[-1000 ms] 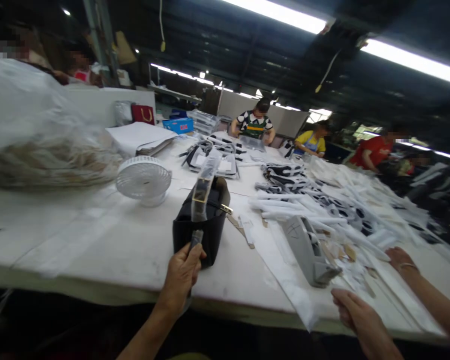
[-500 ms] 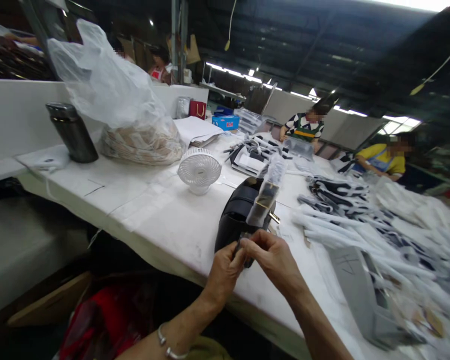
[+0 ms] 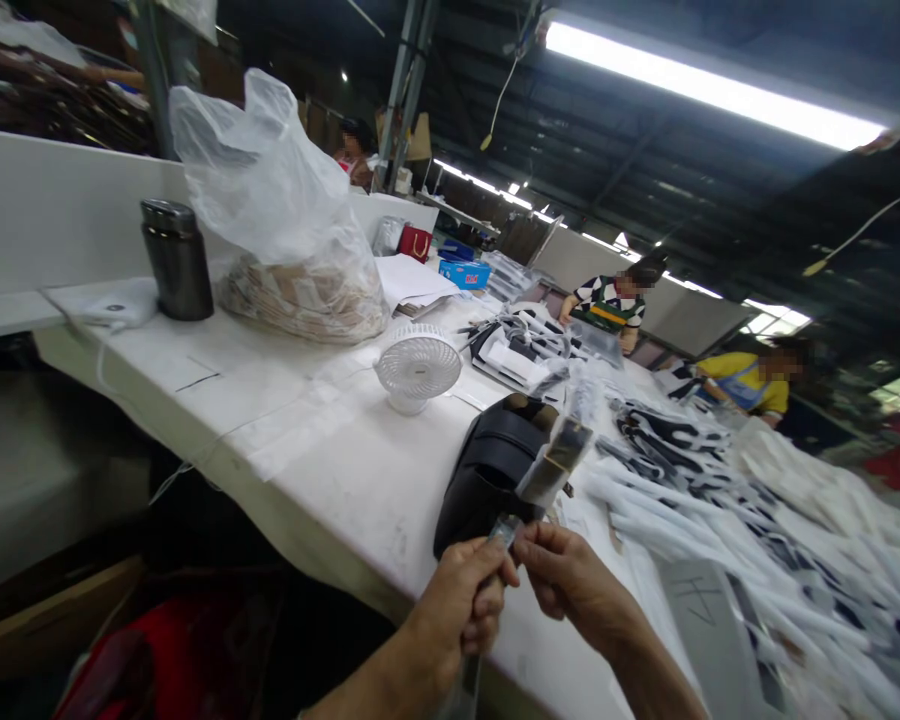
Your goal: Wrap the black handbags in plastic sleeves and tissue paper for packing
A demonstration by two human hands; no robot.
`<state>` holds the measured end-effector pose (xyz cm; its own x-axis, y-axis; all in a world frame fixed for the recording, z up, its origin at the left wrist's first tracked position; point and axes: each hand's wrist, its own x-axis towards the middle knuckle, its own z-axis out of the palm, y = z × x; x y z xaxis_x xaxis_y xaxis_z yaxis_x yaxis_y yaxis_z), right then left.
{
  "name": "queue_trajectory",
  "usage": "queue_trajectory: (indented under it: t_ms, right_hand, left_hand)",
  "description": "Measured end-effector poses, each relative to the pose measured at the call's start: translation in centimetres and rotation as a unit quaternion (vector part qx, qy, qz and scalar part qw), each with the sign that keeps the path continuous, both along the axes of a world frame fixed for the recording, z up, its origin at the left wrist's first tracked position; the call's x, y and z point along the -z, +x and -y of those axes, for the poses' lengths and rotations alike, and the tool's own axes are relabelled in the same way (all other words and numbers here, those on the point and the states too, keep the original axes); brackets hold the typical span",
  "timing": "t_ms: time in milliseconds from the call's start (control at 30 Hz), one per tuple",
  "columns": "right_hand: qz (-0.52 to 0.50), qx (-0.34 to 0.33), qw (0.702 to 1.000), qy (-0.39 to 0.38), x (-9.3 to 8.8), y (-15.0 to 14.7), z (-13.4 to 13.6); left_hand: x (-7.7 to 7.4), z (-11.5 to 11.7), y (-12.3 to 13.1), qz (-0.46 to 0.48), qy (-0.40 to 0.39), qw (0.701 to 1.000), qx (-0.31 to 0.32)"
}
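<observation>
A black bag (image 3: 487, 465) lies on the white table near its front edge, with a strap wrapped in clear plastic (image 3: 555, 465) resting across its right side. Just in front of the bag, my left hand (image 3: 469, 600) is closed around a thin strip in clear plastic (image 3: 506, 528), whose lower part hangs below the fist. The fingertips of my right hand (image 3: 559, 570) are pinched together beside the strip's upper end. What they hold, if anything, is too small to make out.
A small white fan (image 3: 418, 365), a dark flask (image 3: 178, 262) and a large plastic bag (image 3: 292, 220) stand on the table (image 3: 330, 460). Wrapped straps (image 3: 690, 450) and a grey piece (image 3: 709, 625) lie at right. Two people (image 3: 607, 305) work across the table.
The view has tilted and shifted. My left hand now grips the strip in a fist with its lower part hanging below; before, both hands pinched a small dark piece together.
</observation>
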<state>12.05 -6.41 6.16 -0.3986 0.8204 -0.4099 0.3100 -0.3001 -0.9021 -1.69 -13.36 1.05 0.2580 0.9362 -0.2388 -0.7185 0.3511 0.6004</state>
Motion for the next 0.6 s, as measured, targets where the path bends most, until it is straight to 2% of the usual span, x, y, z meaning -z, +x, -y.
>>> queue_trajectory:
  t_ms: [67, 133, 300, 400, 467, 533, 600]
  right_hand:
    - [-0.027, 0.012, 0.999, -0.022, 0.3, 0.1, 0.4]
    - [-0.023, 0.039, 0.999, -0.005, 0.8, -0.1, 0.8]
    - [0.039, 0.097, 0.990, 0.093, 1.8, -1.1, 1.3]
    - [0.094, 0.120, 0.969, 0.194, 2.2, -1.7, 1.5]
    - [0.089, 0.136, 0.956, 0.246, 2.4, -1.9, 1.7]
    - [0.052, 0.155, 0.957, 0.240, 2.5, -1.9, 2.2]
    - [0.002, 0.174, 0.966, 0.190, 2.5, -1.7, 2.9]
  left_hand:
    - [-0.3, 0.1, -0.4, 0.033, -0.019, 0.999, 0.026]
    - [-0.5, 0.1, -0.6, 0.052, -0.040, 0.997, 0.042]
    - [-0.5, 0.5, 0.0, 0.035, -0.069, 0.996, 0.042]
    - [-0.4, 0.8, 0.4, 0.014, -0.062, 0.997, 0.035]
    - [-0.3, 1.0, 0.7, -0.005, -0.055, 0.998, 0.027]
    - [-0.3, 1.1, 0.8, -0.032, -0.047, 0.998, 0.007]
    - [-0.4, 1.1, 1.1, -0.062, -0.033, 0.997, -0.016]
